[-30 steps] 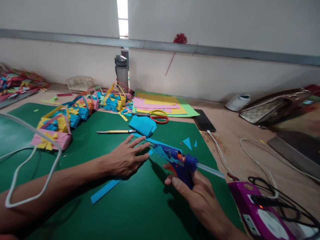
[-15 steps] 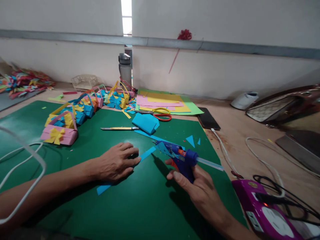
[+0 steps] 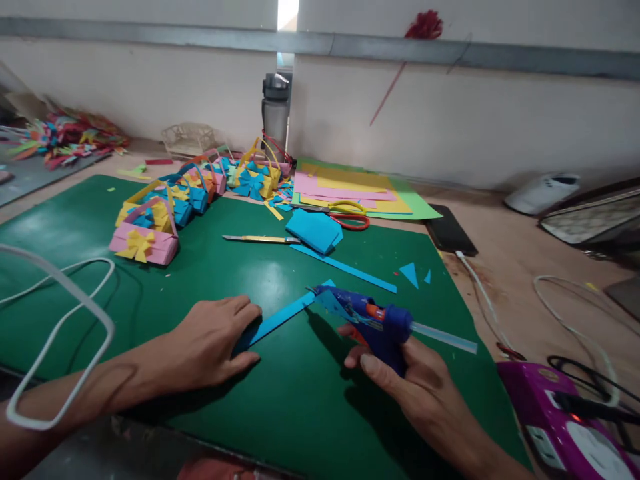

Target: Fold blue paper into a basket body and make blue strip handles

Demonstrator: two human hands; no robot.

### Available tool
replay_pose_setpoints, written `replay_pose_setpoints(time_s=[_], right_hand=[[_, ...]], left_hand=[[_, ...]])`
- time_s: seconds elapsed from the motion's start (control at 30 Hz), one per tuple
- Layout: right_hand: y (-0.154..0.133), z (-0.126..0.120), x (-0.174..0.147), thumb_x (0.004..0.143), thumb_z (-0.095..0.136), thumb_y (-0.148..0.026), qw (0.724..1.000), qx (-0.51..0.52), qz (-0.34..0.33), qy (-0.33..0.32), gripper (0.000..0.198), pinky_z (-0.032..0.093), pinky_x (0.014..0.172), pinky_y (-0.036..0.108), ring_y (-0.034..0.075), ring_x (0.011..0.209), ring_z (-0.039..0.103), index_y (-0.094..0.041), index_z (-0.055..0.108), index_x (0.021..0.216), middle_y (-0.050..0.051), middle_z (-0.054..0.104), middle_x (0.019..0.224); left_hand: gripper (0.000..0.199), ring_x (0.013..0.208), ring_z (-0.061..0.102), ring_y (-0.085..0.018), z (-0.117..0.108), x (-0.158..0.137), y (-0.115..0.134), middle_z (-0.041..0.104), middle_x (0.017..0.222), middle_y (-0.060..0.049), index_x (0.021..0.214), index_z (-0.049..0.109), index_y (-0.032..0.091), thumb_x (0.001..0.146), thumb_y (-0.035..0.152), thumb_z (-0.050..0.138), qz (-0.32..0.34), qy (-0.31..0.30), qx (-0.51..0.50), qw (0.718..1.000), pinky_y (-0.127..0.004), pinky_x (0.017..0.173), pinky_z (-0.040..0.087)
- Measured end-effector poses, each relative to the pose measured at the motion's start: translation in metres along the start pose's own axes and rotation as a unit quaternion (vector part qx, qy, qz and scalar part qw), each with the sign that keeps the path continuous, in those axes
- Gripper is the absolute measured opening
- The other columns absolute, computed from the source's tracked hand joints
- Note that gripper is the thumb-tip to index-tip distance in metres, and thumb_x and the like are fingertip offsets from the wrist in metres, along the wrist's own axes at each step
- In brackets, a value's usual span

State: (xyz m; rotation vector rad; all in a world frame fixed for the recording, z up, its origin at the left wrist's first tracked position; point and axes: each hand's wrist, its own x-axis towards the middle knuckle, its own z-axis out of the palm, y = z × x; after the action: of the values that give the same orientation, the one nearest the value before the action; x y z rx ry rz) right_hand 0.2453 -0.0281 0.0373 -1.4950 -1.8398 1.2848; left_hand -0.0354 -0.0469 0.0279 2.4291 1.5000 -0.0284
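My right hand [image 3: 415, 383] is wrapped round the handle of a blue hot glue gun [image 3: 360, 310], with a clear glue stick poking out of its back. The gun's nozzle is at the far end of a blue paper strip [image 3: 285, 319]; whether it touches the paper I cannot tell. My left hand [image 3: 213, 343] holds the strip's near end against the green mat [image 3: 300, 407], the strip coming out between thumb and fingers. Beyond lie a second blue strip [image 3: 350, 270], a folded blue paper piece [image 3: 315, 230] and a craft knife [image 3: 260, 239].
Several small paper baskets [image 3: 145, 243] with bows stand at the left. Scissors [image 3: 350, 217] lie by stacked coloured paper [image 3: 360, 187]; a bottle [image 3: 275, 117] stands behind. At right are a phone [image 3: 453, 230] and a purple power strip [image 3: 540, 400]. A white cable [image 3: 107, 327] loops over my left forearm.
My left hand has drawn back toward me along the strip, uncovering more of it. The glue gun's nozzle now sits over the strip's far end. The camera view has shifted.
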Motion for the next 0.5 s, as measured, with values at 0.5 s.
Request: replay_pose_setpoints(time_s=[0.5], right_hand=[[-0.007, 0.005, -0.003, 0.081, 0.053, -0.051, 0.998, 0.005, 0.017, -0.053, 0.045, 0.049, 0.072, 0.035, 0.022, 0.082, 0.062, -0.017, 0.06, 0.109, 0.006, 0.067, 0.092]], left_hand=[[0.018, 0.063, 0.056, -0.016, 0.008, 0.019, 0.005, 0.06, 0.083, -0.006, 0.096, 0.056, 0.017, 0.085, 0.016, 0.042, 0.032, 0.024, -0.012, 0.999, -0.025, 0.054, 0.041]])
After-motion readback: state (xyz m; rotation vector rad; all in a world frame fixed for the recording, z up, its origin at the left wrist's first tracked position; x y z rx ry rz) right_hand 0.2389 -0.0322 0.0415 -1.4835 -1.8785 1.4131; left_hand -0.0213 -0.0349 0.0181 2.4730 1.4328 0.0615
